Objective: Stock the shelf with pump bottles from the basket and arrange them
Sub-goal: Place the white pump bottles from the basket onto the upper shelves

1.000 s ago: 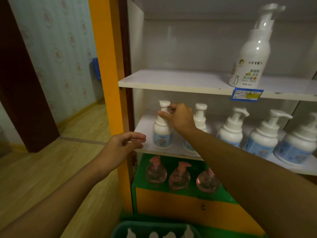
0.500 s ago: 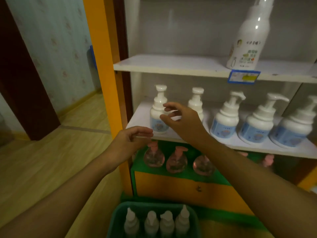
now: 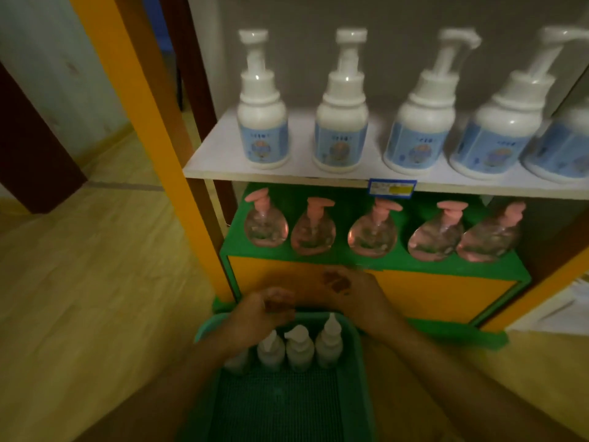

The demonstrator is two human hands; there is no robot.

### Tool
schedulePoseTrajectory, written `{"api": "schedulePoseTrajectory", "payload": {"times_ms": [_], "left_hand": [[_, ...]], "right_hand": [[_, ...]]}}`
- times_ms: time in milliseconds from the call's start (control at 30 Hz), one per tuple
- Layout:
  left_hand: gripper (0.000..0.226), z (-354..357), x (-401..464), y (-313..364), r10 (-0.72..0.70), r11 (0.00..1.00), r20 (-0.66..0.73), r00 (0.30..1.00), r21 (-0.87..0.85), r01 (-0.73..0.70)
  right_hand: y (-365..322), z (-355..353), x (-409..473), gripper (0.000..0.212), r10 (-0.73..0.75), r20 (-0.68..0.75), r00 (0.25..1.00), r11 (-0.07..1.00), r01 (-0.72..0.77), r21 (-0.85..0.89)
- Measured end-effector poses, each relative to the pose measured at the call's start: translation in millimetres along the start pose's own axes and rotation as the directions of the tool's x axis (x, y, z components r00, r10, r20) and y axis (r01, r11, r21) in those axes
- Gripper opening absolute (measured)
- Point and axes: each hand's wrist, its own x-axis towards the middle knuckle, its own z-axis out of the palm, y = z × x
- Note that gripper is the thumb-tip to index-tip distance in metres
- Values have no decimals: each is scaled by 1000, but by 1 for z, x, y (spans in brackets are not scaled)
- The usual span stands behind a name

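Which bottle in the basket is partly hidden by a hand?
The leftmost bottle in the green basket: the left hand and its wrist cover its pump, while the other three show theirs.

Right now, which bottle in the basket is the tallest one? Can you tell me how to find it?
Look down at the green basket on the floor in front of the shelf. A row of white bottles stands along its far end. The tallest bottle is at the right end of that row, near the right hand; its pointed cap rises above its neighbours' caps.
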Motion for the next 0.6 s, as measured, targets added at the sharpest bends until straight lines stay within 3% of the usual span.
{"api": "schedulePoseTrajectory", "payload": {"times_ms": [133, 267, 400, 500, 600], "left_hand": [[51, 25, 22, -48, -64, 962, 53, 997, 270, 47], [60, 43, 39, -77, -91, 927, 75, 993, 372, 57], [59, 53, 56, -95, -74, 813, 105, 992, 582, -1], [54, 61, 66, -101, -78, 684, 133, 988, 728, -44], [53, 64, 72, -108, -107, 649, 162, 981, 759, -54]], "right_hand": [[72, 25, -5, 44, 138, 54, 989, 990, -138, -1], [120, 49, -10, 55, 229, 86, 970, 972, -233, 42], [140, 68, -5, 71, 260, 127, 957, 956, -274, 106], [144, 79, 0, 61, 271, 137, 953, 959, -280, 44], [151, 86, 3, 60, 275, 123, 954, 960, -279, 16]]}}
